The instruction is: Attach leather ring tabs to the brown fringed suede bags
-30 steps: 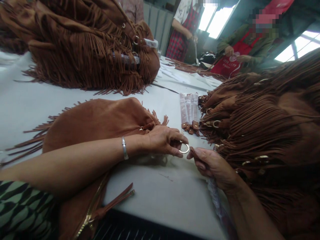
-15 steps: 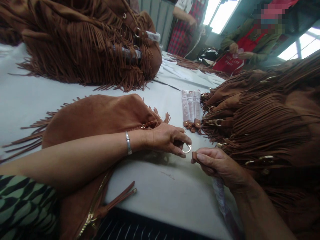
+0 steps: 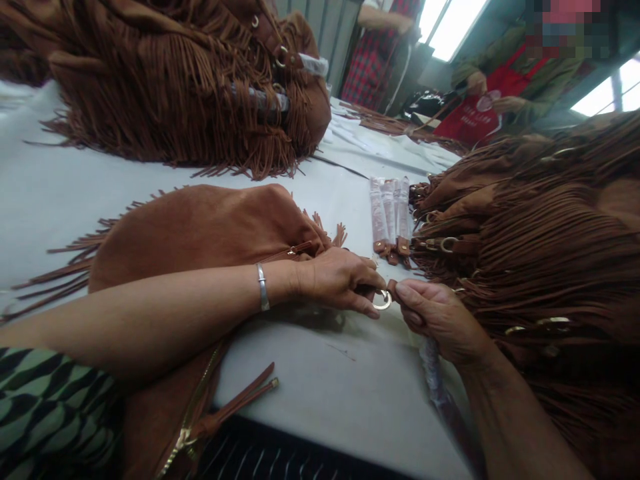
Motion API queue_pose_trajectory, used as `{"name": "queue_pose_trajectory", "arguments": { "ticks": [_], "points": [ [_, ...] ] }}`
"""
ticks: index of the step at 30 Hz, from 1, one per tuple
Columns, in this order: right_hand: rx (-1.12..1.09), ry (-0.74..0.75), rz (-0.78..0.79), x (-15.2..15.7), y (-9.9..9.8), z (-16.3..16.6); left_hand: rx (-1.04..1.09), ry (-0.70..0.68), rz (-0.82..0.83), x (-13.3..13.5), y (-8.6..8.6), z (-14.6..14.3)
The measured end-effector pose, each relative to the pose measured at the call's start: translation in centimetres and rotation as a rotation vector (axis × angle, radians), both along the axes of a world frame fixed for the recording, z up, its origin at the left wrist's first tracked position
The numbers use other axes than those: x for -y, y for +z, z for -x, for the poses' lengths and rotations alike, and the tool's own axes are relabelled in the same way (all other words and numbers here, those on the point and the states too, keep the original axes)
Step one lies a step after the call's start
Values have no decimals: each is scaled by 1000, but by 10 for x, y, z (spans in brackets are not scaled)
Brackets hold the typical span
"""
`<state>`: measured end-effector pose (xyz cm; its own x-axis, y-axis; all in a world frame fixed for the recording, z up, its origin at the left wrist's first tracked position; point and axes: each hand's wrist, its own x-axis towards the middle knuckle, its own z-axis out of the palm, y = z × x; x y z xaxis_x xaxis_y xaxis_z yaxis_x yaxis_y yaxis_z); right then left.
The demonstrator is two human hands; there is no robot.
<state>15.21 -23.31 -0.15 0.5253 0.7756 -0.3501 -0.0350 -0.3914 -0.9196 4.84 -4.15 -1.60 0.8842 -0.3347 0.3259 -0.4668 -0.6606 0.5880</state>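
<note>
Fingers of the left hand [image 3: 336, 281] pinch a metal ring [image 3: 383, 300] steady on the brown fringed bag [image 3: 200, 233], while the right hand [image 3: 436, 315] grips a strap end [image 3: 393, 289] against it.

Illegible white print on red apron [image 3: 470, 120], perhaps
</note>
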Motion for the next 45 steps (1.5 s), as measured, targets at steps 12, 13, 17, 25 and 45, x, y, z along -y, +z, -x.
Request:
{"name": "queue_pose_trajectory", "arguments": {
  "ticks": [12, 13, 17, 25, 45],
  "points": [
    [-83, 82, 1, -2, 4, -4, -10, 1, 7, -1, -2, 2],
    [-73, 91, 3, -2, 6, -4, -8, -3, 4, -1, -2, 2],
    [-88, 170, 68, -3, 12, -5, 6, -15, -6, -1, -2, 3],
    [-41, 173, 69, 2, 9, 3, 53, 19, 12, -1, -5, 4],
    [-69, -66, 92, 7, 8, 18, 233, 145, -509, 3, -10, 0]
  ]
}}
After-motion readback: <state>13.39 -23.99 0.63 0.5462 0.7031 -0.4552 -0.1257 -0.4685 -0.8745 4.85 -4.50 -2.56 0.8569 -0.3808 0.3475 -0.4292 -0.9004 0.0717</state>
